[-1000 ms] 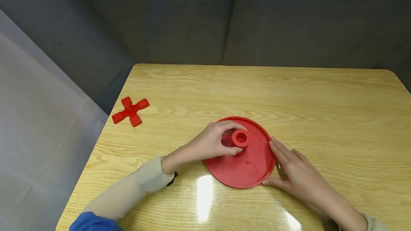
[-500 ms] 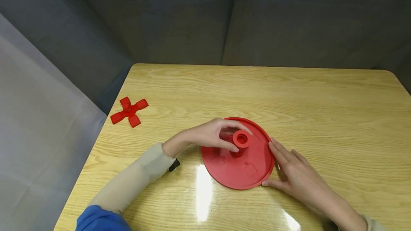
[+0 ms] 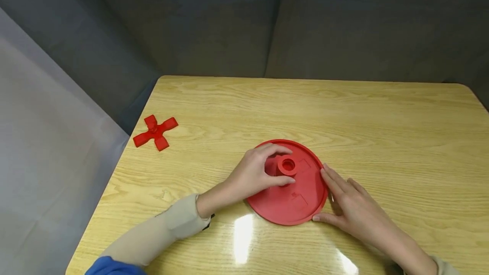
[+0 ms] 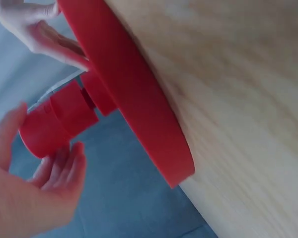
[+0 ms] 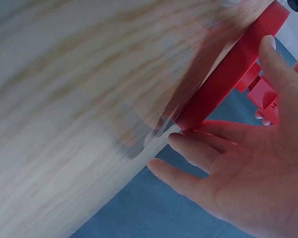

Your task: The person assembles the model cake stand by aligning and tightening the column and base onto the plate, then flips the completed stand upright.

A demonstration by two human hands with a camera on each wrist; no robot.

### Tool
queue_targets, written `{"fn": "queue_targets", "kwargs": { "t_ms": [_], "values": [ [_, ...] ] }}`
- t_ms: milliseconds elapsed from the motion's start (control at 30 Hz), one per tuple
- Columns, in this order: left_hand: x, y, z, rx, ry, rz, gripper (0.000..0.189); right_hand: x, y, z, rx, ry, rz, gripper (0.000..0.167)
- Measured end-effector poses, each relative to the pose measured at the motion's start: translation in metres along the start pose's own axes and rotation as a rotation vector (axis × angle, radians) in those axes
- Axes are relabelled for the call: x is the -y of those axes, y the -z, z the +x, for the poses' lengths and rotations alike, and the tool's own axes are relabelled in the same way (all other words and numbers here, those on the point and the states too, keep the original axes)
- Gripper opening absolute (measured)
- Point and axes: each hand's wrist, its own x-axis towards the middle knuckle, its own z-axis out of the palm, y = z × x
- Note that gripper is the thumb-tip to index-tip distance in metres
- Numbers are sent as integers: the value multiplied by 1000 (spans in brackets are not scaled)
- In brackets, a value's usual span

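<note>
A round red tray-like disc (image 3: 280, 209) with a raised rim lies on the table. From its middle rises a red hollow cylinder (image 3: 289, 173), its open end up. My left hand (image 3: 250, 173) curves thumb and fingers round this cylinder; in the left wrist view a narrower gap shows between the cylinder (image 4: 59, 116) and the short stub on the disc. On the disc's right side, my right hand (image 3: 351, 203) touches the rim with fairly straight fingers and thumb spread apart. The right wrist view shows "34" on the cylinder, partly hidden behind that hand (image 5: 258, 163).
A red cross-shaped piece (image 3: 156, 132) with a small upright knob lies near the table's left edge. The wooden table (image 3: 382, 130) backs onto a dark grey curtain (image 3: 214, 24), and a pale cloth (image 3: 46, 139) hangs at the left.
My left hand has loosened, swung round the cylinder, and come back with the thumb farther to the right. My right hand stays at the rim; the disc has barely moved.
</note>
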Motion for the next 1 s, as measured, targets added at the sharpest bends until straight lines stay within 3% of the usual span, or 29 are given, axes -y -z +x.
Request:
{"fn": "queue_targets", "kwargs": {
  "t_ms": [133,267,400,567,700,833,1000],
  "values": [
    [-3,-4,-2,-35,13,29,51,-1,-1,-1,2,-7,1,104],
    [-1,-2,0,13,13,0,49,-2,-2,-1,5,-10,2,104],
    [5,4,6,122,14,-105,48,-2,-2,-1,11,-14,4,104],
    [17,17,19,332,33,-260,48,-2,-2,-1,26,-25,13,105],
    [23,25,29,472,16,-329,48,-2,-2,-1,24,-22,7,105],
    [24,28,34,534,-2,-349,48,-1,-1,-2,9,-8,3,104],
    [24,30,36,560,-19,-357,48,-1,0,-2,-2,-3,2,103]
  ]
}}
